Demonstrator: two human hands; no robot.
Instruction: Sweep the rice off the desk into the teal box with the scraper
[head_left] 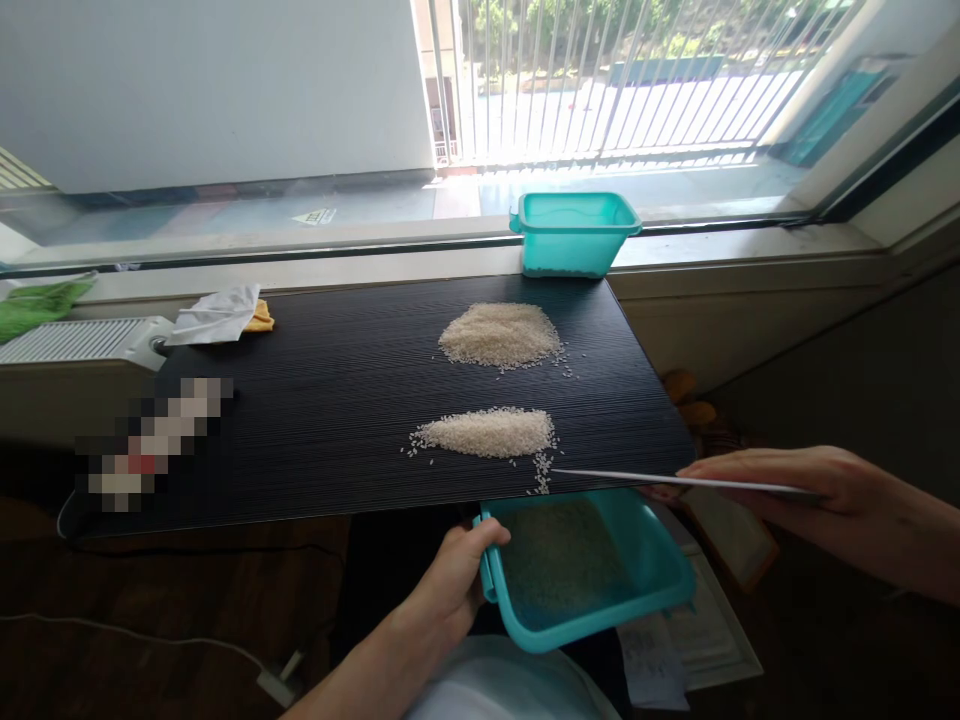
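My left hand (454, 585) grips the left rim of a teal plastic tub (652, 590) held just under the front edge of a black ribbed tabletop (315, 400); rice grains lie inside the tub. My right hand (795, 490) pinches a thin flat white card (645, 480) held edge-on over the tub. A small trail of rice (541, 475) sits at the table edge by the card's tip. Two rice piles lie on the table: a near one (491, 432) and a farther one (501, 333).
A second teal tub (574, 232) stands on the window sill behind the table. A crumpled white tissue (216, 313) over a yellow cloth lies at the back left. A pixelated object (154, 440) rests at the table's left. Papers (675, 650) lie below on the right.
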